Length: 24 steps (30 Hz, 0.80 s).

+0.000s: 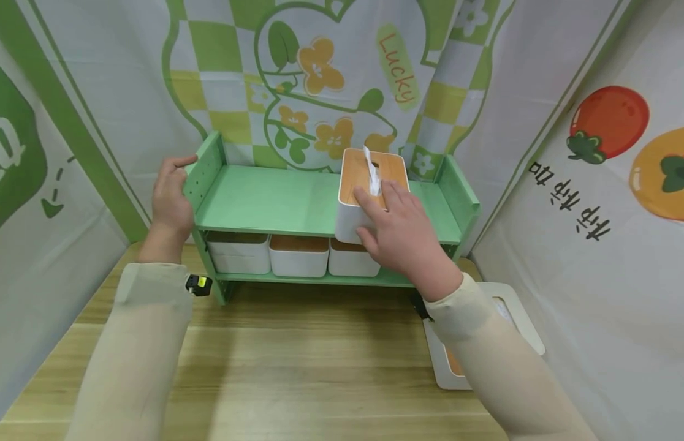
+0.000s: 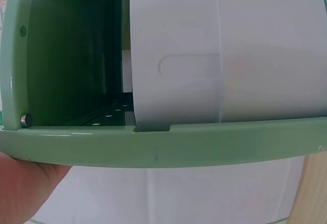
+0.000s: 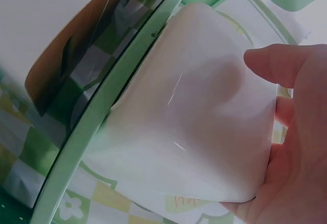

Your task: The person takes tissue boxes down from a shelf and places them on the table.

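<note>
A small green two-tier shelf (image 1: pixel 265 196) stands against the patterned backdrop. My left hand (image 1: pixel 173 199) holds its left end panel (image 1: pixel 201 174), with fingers at the panel's upper edge. On the upper tier, right of the middle, sits a white tissue box (image 1: pixel 350 223) with a wood-coloured lid and a tissue poking out. My right hand (image 1: pixel 399 229) rests on that lid, fingers spread. In the right wrist view the thumb (image 3: pixel 276 63) lies over the box's white front (image 3: pixel 179 112), and the other fingers are partly hidden behind the box.
Several white boxes, including a left one (image 1: pixel 239 256) and a middle one (image 1: pixel 299 262), line the lower tier. White-framed items (image 1: pixel 452 373) lie on the wooden tabletop (image 1: pixel 298 361) at right, partly under my right sleeve. A printed fabric wall (image 1: pixel 540 257) rises close by.
</note>
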### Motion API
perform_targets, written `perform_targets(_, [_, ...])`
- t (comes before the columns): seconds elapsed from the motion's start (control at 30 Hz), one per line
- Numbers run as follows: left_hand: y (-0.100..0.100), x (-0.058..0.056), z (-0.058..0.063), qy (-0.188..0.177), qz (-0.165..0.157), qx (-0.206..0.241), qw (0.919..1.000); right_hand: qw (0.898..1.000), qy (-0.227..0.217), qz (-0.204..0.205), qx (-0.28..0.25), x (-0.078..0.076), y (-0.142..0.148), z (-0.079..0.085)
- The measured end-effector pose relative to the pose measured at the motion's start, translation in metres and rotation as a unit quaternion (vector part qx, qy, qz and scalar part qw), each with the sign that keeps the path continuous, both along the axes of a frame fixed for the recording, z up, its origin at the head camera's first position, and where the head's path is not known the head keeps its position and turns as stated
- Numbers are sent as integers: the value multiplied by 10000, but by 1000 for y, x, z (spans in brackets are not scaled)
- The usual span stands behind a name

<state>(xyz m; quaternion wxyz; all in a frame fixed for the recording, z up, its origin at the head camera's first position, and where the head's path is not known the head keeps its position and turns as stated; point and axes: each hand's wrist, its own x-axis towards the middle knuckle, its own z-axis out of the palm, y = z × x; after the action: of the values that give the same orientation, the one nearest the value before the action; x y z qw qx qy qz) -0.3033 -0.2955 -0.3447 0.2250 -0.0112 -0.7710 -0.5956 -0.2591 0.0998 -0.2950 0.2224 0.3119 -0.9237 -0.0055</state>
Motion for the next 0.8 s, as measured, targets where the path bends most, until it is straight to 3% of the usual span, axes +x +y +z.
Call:
perform_targets(0.23, [0, 0, -1, 4, -13, -4, 10000, 9976, 417, 420, -364, 9, 11, -1])
perform_targets(0.43, [0, 1, 0, -59, 20, -7, 10000, 9987, 271, 171, -399, 10, 17, -2])
perform_targets(0.57, [-1, 1, 0, -104, 13, -15, 9999, 9985, 262, 231, -410, 12, 19, -4])
perform_targets(0.67, [-2, 2, -1, -115, 26, -40, 9999, 9963, 298, 321, -746, 14, 24, -5])
perform_targets(0.8, [-2, 0, -1, -48, -17, 4, 10000, 9864, 107, 47, -1638, 18, 37, -6])
